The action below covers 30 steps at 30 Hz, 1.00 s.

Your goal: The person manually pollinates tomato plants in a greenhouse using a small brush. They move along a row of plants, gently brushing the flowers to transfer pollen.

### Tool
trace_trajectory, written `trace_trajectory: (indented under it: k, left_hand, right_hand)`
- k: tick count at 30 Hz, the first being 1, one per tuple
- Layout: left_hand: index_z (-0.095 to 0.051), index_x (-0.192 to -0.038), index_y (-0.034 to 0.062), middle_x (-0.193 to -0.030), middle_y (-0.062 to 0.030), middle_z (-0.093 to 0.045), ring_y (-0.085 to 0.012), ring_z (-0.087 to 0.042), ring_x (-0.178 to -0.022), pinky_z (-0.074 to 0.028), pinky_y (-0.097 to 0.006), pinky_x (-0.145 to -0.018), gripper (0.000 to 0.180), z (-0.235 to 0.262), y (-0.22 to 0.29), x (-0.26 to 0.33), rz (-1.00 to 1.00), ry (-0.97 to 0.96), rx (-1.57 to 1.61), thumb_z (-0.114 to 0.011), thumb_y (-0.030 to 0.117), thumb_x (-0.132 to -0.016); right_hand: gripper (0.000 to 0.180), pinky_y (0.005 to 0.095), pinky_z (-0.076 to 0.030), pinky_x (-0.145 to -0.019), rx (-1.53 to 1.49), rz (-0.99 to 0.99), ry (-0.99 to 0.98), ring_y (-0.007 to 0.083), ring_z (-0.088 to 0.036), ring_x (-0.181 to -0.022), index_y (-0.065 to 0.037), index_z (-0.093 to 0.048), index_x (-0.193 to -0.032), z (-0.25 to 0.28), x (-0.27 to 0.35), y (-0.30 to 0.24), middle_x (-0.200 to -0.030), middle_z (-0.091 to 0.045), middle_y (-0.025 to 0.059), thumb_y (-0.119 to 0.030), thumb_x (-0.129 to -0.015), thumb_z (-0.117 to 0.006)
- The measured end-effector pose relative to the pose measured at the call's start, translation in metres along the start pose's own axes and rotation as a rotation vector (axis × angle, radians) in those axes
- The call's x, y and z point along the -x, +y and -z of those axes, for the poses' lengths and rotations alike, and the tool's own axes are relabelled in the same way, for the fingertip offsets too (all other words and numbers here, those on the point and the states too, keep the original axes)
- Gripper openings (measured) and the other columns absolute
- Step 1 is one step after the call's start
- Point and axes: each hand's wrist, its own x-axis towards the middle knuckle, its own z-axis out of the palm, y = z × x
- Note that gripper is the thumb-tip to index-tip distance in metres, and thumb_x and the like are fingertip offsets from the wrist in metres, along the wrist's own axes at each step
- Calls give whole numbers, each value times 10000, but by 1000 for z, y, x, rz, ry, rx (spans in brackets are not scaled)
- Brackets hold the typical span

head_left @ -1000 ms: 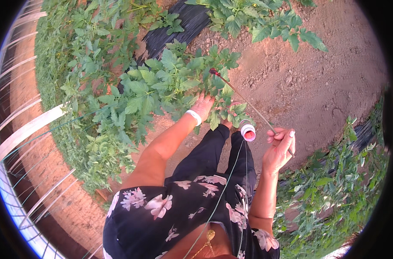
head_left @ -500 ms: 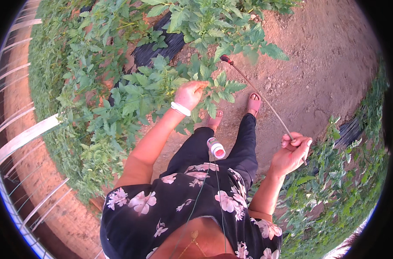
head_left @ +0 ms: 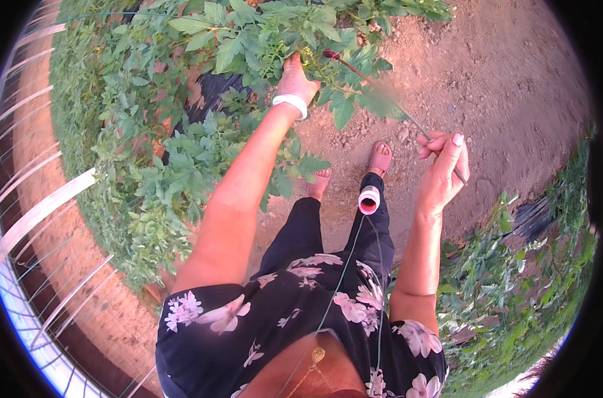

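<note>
My left hand [head_left: 295,81], with a white band at its wrist, reaches into a leafy tomato plant [head_left: 232,50]. Its fingers close on the plant beside small yellow flowers [head_left: 308,56]; leaves partly hide the fingertips. Between the fingers and thumb of my right hand [head_left: 442,169] is a thin stick [head_left: 401,109], slanting up and left. The stick's dark red, wrapped tip [head_left: 330,54] is just right of the flowers, and I cannot tell whether it touches them. A small white bottle [head_left: 369,200] with red inside hangs open from a cord in front of my legs.
More tomato plants [head_left: 135,172] fill the left, with black plastic sheeting [head_left: 215,93] among them. Bare soil [head_left: 487,86] lies ahead and to the right. Another plant row [head_left: 520,285] runs along the right. White curved bars [head_left: 43,215] stand at the far left.
My left hand has moved forward from the nearer leaves to the flowering part. My right hand and the stick have moved forward, its tip shifting slightly left. The hanging bottle has swung right.
</note>
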Motion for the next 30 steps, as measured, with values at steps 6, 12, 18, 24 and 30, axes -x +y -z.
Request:
trace_trajectory:
  k: [6, 12, 18, 24, 30]
  left_hand:
    - [-212, -1493, 56, -1458, -232, -391, -383, -481, -1274, -410, -400, -1063, 978, -15, -17, -1, 126, -20, 10, -793, 183, -717]
    - [-237, -1476, 46, -1314, -241, -536, -386, -547, -1194, -430, -401, -1033, 975, -24, -26, -8, 165, -60, 72, -811, 192, -702]
    - [-138, -1503, 46, -1386, -131, -479, -275, -529, -1214, -438, -375, -1017, 1097, -37, -36, -13, 112, -60, 237, -840, 139, -665]
    - [-187, -1454, 4, -1355, -156, -498, -259, -538, -1192, -448, -359, -1013, 1048, -45, -41, -16, 167, -65, 279, -864, 118, -662]
    - [-217, -1434, -35, -1357, -178, -506, -267, -550, -1191, -456, -351, -1001, 1010, -37, -35, -10, 190, -79, 248, -856, 120, -666]
  right_hand:
    - [368, 228, -427, -568, -46, -70, -171, 64, -510, -612, -22, -583, -774, -28, -22, 13, -772, -634, 49, -241, -1040, -457]
    - [364, 238, -441, -577, 2, -67, -219, 72, -525, -621, -19, -590, -773, -40, -34, 19, -753, -649, 54, -251, -1032, -483]
    - [359, 238, -438, -574, -15, -52, -243, 74, -520, -620, -16, -598, -780, -46, -43, 30, -755, -646, 51, -247, -1031, -485]
    - [357, 218, -415, -558, -76, -90, -164, 62, -508, -617, -19, -598, -782, -29, -39, 24, -778, -633, 47, -246, -1032, -484]
    - [351, 211, -413, -563, -46, -63, -219, 58, -508, -618, -24, -600, -777, -26, -35, 28, -785, -637, 46, -240, -1031, -490]
